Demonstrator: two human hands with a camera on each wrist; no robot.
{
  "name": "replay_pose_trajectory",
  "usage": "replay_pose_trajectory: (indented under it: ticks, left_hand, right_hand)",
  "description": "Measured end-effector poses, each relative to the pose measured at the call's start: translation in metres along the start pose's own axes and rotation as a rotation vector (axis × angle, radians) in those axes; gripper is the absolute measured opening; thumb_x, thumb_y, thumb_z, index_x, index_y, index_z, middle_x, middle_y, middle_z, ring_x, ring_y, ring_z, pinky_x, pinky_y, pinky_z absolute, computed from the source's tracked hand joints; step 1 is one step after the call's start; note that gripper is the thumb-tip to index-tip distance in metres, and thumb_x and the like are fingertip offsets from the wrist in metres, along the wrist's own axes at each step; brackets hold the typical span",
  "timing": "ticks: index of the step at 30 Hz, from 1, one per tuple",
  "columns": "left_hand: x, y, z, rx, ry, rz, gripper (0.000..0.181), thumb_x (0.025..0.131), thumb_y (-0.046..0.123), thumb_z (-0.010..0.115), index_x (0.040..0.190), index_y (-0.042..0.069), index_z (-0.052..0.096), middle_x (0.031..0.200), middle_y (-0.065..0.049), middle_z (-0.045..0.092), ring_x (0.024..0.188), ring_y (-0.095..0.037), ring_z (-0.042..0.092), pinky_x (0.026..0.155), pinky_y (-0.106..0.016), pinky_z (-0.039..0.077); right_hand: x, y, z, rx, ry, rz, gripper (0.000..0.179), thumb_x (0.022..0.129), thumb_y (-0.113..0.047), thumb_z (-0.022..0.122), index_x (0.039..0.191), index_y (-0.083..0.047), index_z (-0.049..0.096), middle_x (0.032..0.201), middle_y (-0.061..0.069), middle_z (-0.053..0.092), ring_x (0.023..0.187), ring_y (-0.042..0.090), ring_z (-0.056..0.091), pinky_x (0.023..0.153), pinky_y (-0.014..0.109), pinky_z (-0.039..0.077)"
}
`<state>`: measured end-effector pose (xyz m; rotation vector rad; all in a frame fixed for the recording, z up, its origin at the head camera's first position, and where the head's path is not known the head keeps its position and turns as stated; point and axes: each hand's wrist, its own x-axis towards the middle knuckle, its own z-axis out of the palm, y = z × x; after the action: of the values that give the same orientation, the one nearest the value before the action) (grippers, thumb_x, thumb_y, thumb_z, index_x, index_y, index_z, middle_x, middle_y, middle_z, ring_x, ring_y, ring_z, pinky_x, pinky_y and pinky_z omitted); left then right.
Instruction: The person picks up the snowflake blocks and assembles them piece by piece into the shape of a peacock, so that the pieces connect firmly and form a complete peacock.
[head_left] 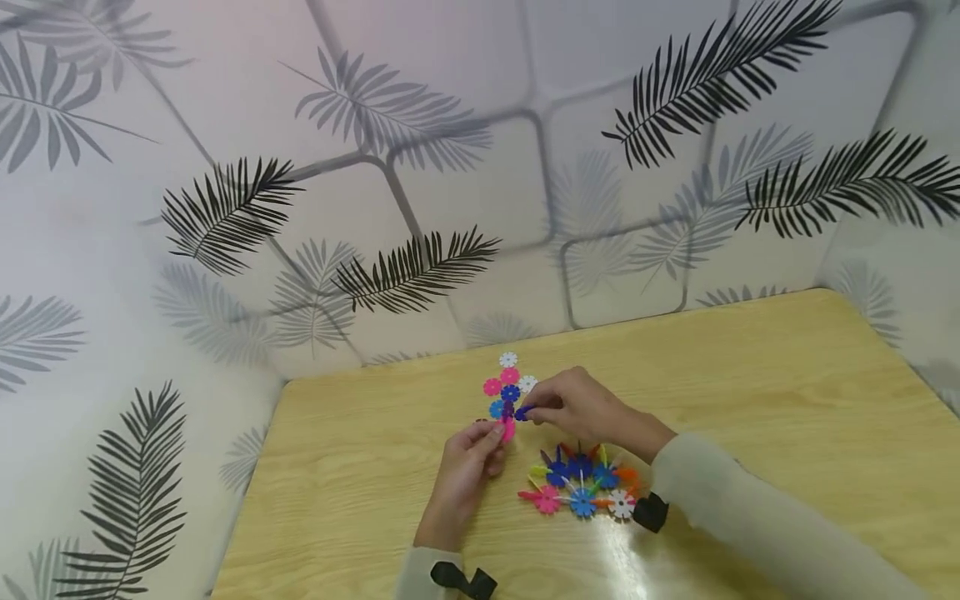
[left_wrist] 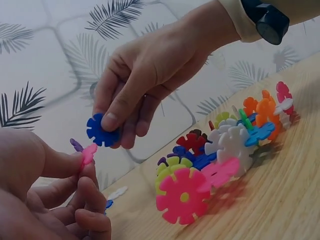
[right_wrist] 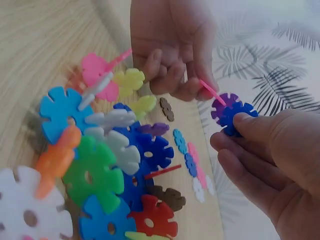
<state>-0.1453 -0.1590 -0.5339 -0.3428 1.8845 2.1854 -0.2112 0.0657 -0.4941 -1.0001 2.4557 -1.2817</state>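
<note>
Left hand (head_left: 467, 460) pinches pink disc (left_wrist: 89, 154) between thumb and finger, purple disc (right_wrist: 219, 111) standing at an angle to it, looks slotted in; right hand (head_left: 579, 407) pinches blue disc (left_wrist: 100, 132) by its edge just beside the purple. All three are off the table (head_left: 360, 467), in front of the person. Edge grips seem chosen to leave the notches bare and let the rims face each other; left hand likely steadies while right aligns. Contact between blue and purple: can't tell, they overlap in the right wrist view. Built cluster (head_left: 579, 465) sits near, below the right hand, probably set aside but a forearm could brush it. Loose discs (head_left: 510, 392) lie flat toward the wall (head_left: 465, 200), hands partly in front; brown disc (right_wrist: 166, 109) near left fingers
</note>
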Motion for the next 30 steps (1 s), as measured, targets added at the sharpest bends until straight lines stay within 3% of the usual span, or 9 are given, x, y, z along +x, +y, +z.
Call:
replay_pose_trajectory:
  ticks: [11,18,24,30]
  left_hand:
    - [-0.003,0.002,0.0,-0.006,-0.034,0.029,0.015,0.111,0.011,0.064,0.101,0.006,0.073,0.078,0.006,0.064,0.071,-0.006,0.05,0.061,-0.019,0.038]
    - [-0.002,0.0,0.0,-0.003,-0.013,0.023,0.015,0.11,0.014,0.065,0.098,0.01,0.074,0.079,0.007,0.064,0.072,-0.007,0.049,0.063,-0.02,0.038]
    - [-0.003,0.001,0.002,-0.068,0.034,0.022,0.017,0.109,0.014,0.068,0.092,0.014,0.072,0.079,0.006,0.065,0.072,-0.007,0.051,0.063,-0.02,0.038]
    - [-0.007,0.001,0.007,-0.151,0.0,0.007,0.022,0.108,0.007,0.066,0.087,0.015,0.069,0.081,0.006,0.069,0.076,-0.007,0.056,0.066,-0.02,0.041]
  right_hand:
    - [-0.003,-0.009,0.005,-0.037,-0.006,-0.055,0.011,0.104,-0.007,0.074,0.106,-0.007,0.084,0.101,0.011,0.085,0.087,0.026,0.081,0.074,0.019,0.062]
    - [-0.008,-0.008,0.007,-0.051,0.022,-0.057,0.011,0.105,-0.009,0.073,0.108,-0.007,0.084,0.101,0.009,0.085,0.086,0.024,0.081,0.074,0.02,0.062]
    - [-0.01,-0.008,0.01,-0.045,0.058,-0.051,0.01,0.105,-0.01,0.074,0.108,-0.008,0.083,0.1,0.009,0.085,0.084,0.023,0.081,0.073,0.019,0.061]
    - [-0.014,-0.009,0.018,-0.077,0.08,-0.072,0.008,0.104,-0.007,0.074,0.107,-0.005,0.082,0.098,0.011,0.084,0.07,0.009,0.072,0.065,0.017,0.058]
